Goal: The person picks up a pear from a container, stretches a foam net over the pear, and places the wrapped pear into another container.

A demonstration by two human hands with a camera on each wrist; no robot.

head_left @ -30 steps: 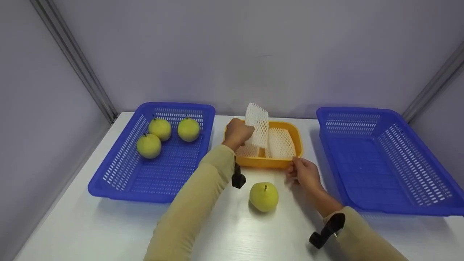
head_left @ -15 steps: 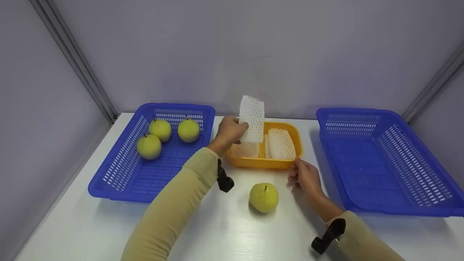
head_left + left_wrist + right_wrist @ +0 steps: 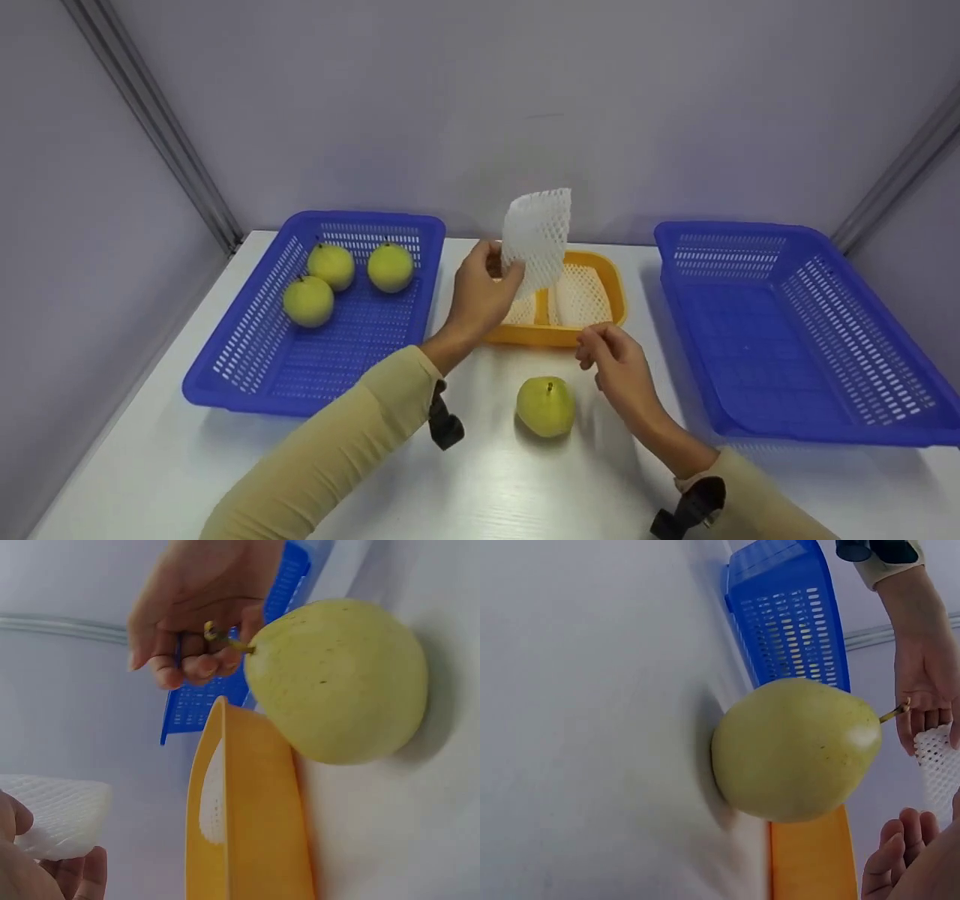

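Observation:
Pinched between the thumb and fingers of my left hand point(image 3: 484, 292) is a white foam fruit net point(image 3: 537, 238), held up over the yellow basket point(image 3: 525, 335). In the left wrist view the net point(image 3: 64, 814) looks flattened. My right hand point(image 3: 621, 367) has loosely bent fingers and holds nothing; it is near the basket's front right corner. A yellow-green pear point(image 3: 546, 407) stands on the white table between my forearms, stem up. More foam nets point(image 3: 583, 296) lie inside the yellow basket, partly hidden behind the held one.
A blue basket point(image 3: 352, 409) on the left has three pears point(image 3: 308, 302) in its far half. On the right stands another blue basket point(image 3: 750, 360). Grey walls point(image 3: 480, 112) close off the back and sides of the white table point(image 3: 480, 487).
My left hand has lifted the foam net up from the yellow basket and turned so that the net faces me more. The right hand has left the basket's corner, moving slightly left.

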